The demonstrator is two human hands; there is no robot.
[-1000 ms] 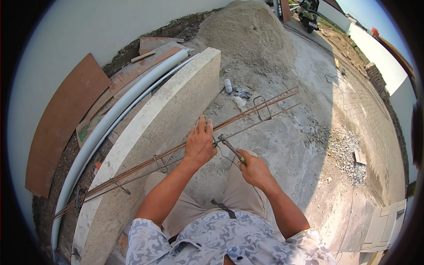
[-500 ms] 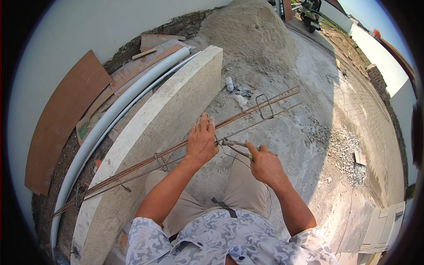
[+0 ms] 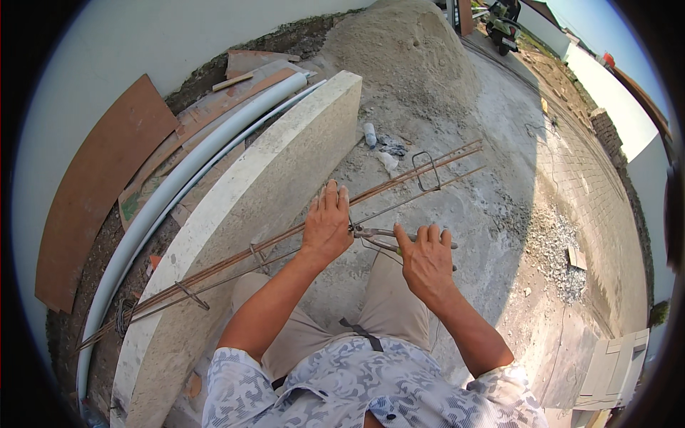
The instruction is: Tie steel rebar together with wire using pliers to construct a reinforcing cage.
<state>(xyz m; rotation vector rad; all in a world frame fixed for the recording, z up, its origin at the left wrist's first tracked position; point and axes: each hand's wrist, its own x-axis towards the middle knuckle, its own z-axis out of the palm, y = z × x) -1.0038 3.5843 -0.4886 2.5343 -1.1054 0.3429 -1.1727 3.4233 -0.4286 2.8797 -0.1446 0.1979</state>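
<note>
My left hand (image 3: pixel 327 225) is wrapped over a bundle of long rusty steel bars (image 3: pixel 389 182) with wire stirrups (image 3: pixel 425 171) along it. The bars lie slanting across a pale concrete slab on edge (image 3: pixel 239 196). My right hand (image 3: pixel 427 258) grips the handles of long steel pincers (image 3: pixel 378 233); their head is at a stirrup beside my left fingers, and a thin wire hangs below. What exactly the jaws hold is too small to tell. My legs (image 3: pixel 378 299) are under the bars.
Left of the slab lie white pipes (image 3: pixel 193 158) and brown boards (image 3: pixel 100 185) along a white wall. Ahead are a sand pile (image 3: pixel 399 50), a small bottle (image 3: pixel 369 134) and crumpled plastic (image 3: pixel 389 160). To the right are gravel (image 3: pixel 564 271) and paving, with a parked scooter (image 3: pixel 505 32) farther back.
My right hand has swung right and turned palm down over the pincers, whose handles have swung from pointing toward me to nearly sideways. My left hand has moved slightly up and right.
</note>
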